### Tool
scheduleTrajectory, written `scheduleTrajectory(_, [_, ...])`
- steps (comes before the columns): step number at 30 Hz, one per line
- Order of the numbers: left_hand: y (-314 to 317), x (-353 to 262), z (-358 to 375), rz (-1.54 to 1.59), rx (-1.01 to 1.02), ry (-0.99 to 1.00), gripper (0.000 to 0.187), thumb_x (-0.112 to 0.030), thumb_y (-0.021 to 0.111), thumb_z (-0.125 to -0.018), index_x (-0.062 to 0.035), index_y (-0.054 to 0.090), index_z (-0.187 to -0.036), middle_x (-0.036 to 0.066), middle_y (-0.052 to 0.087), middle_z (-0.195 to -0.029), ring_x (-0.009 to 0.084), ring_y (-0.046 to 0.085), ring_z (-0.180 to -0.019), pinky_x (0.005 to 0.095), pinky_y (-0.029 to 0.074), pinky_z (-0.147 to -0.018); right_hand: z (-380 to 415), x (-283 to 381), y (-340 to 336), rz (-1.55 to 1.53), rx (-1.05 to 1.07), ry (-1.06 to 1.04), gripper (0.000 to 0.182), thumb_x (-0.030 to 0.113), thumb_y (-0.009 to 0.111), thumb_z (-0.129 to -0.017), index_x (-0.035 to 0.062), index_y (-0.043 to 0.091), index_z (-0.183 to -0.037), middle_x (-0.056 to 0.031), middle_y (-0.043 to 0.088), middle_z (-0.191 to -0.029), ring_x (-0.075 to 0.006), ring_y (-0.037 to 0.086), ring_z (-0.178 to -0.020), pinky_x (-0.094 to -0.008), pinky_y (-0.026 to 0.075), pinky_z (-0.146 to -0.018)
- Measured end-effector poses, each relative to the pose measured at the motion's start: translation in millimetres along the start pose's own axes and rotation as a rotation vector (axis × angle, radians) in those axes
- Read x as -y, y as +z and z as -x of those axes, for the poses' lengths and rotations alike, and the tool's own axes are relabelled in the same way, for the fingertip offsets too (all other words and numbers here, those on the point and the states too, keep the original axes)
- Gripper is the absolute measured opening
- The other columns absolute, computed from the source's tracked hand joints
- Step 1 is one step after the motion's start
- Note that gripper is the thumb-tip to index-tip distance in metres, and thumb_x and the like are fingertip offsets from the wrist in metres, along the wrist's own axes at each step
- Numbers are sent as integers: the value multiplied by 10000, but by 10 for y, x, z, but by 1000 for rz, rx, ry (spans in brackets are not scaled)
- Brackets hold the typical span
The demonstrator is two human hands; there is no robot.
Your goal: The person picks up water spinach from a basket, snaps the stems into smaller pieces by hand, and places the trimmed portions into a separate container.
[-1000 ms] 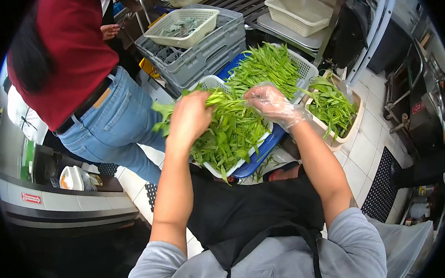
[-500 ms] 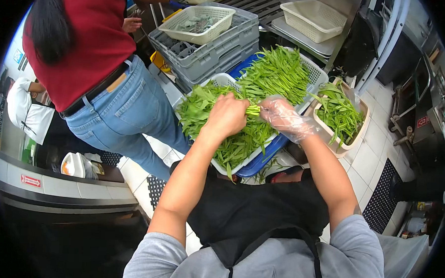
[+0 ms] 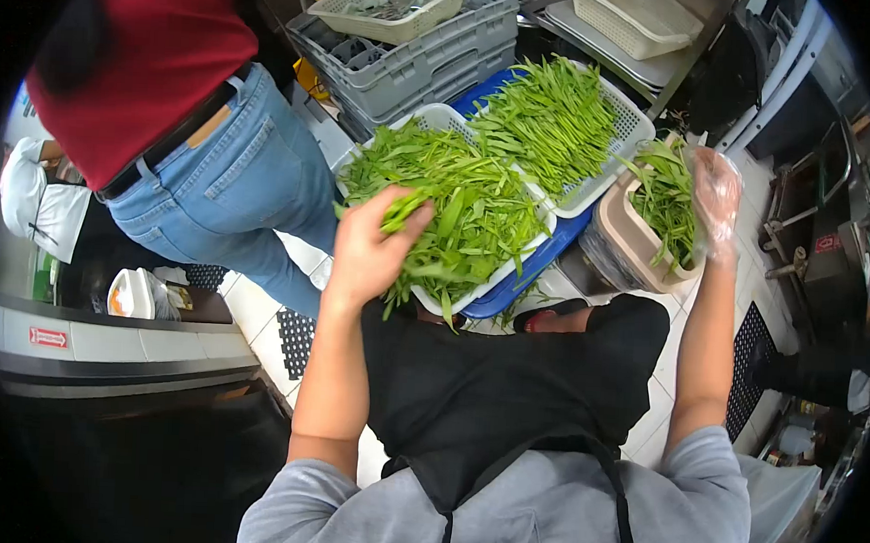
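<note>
Place: commercial kitchen
Dish racks (image 3: 419, 82): grey plastic, stacked, cream perforated basket (image 3: 417, 23) on top
Leafy greens (image 3: 548, 126): heaped in white perforated baskets (image 3: 637, 137)
Floor (image 3: 654, 407): white tile, black perforated mats (image 3: 296, 343)
Apron (image 3: 508, 372): black, worn over grey shirt (image 3: 541, 504)
Other people: one in red (image 3: 163, 46), one in white (image 3: 23, 193)

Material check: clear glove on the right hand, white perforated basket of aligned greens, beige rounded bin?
Clear wrinkled glove: likely thin plastic film; see-through, glossy creases.
White perforated basket: probably moulded plastic, semi-matte; regular holes, smooth rim.
Beige rounded bin: looks like smooth plastic; even colour, rounded corners.
Exact polymers unclear.
</note>
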State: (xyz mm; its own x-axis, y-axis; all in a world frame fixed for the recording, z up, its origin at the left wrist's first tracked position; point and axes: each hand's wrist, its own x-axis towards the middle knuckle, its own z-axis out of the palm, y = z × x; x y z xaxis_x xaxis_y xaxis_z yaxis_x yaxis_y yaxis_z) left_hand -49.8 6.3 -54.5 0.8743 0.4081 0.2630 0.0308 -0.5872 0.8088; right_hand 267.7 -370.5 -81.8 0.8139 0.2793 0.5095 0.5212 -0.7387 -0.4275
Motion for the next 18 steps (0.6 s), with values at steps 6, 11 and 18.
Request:
scheduleTrajectory(6, [-151, 157, 429, 391, -198, 15, 155, -110, 758, -936, 22, 717, -1004, 42, 729, -859, 97, 638, -768, 262, 504, -723, 58, 146, 73, 470, 82, -188, 338, 196, 640, -921, 38, 709, -1212, -218, 704, -1190, -394, 650, -1138, -462, 501, -993])
scheduleTrajectory(11, [-143, 164, 433, 367, -218, 62, 164, -123, 769, -927, 19, 715, -986, 33, 707, -825, 94, 616, -716, 252, 479, -670, 665, 1280, 947, -379, 418, -444, 311, 139, 644, -890, 9, 709, -1165, -213, 701, -1144, -363, 647, -1110, -453, 500, -997])
scheduleTrajectory(18, [-126, 149, 349, 431, -305, 204, 152, -84, 697, -969, 33, 641, -1050, 91, 617, -776, 140, 539, -638, 269, 438, -594, 1164, 2123, 1310, -622, 666, -591, 475, 140, 703, -756, 57, 708, -1224, -186, 657, -1242, -369, 573, -1230, -462, 433, -1097])
